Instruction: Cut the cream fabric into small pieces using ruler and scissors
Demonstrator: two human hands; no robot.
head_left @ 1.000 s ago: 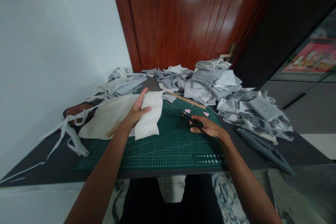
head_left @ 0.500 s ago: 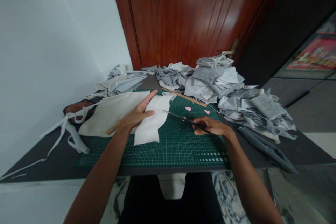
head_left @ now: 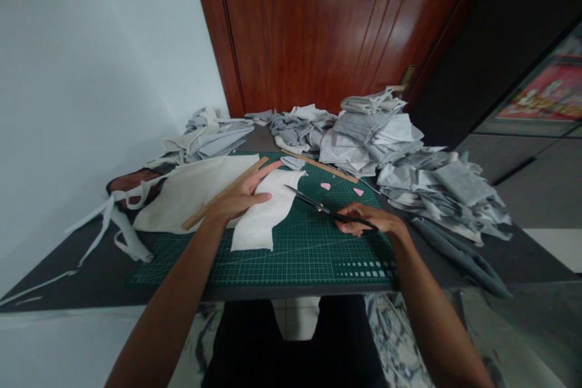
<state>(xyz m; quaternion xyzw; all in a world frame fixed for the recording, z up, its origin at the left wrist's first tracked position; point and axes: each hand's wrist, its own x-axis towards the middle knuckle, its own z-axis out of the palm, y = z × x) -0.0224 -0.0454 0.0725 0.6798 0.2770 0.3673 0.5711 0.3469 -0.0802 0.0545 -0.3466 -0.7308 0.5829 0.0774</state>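
My left hand (head_left: 245, 196) grips a white cloth piece (head_left: 264, 218) with its thumb over the top, the index finger stretched along the far edge and the other fingers hidden. In my right hand (head_left: 364, 218) is a pair of black scissors (head_left: 322, 208), its blades pointing left with the tip against the cloth's right part. Whether the blades are parted is hard to make out. Below lies a green cutting mat (head_left: 309, 254). A larger cream cloth (head_left: 170, 200) spreads to the left, partly under a wooden ruler (head_left: 197, 216) beside my left hand.
A second wooden ruler (head_left: 325, 168), a small grey scrap (head_left: 293, 162) and pink pieces (head_left: 325, 186) lie on the mat's far side. Heaped grey fabric (head_left: 373, 136) stands behind, with more scraps (head_left: 448, 182) at right. White strips (head_left: 109, 218) trail at left.
The white cloth's far corner has shifted right, and my left hand has turned slightly, baring more of the ruler and the grey scrap. The scissors' tip now sits a little higher on the cloth.
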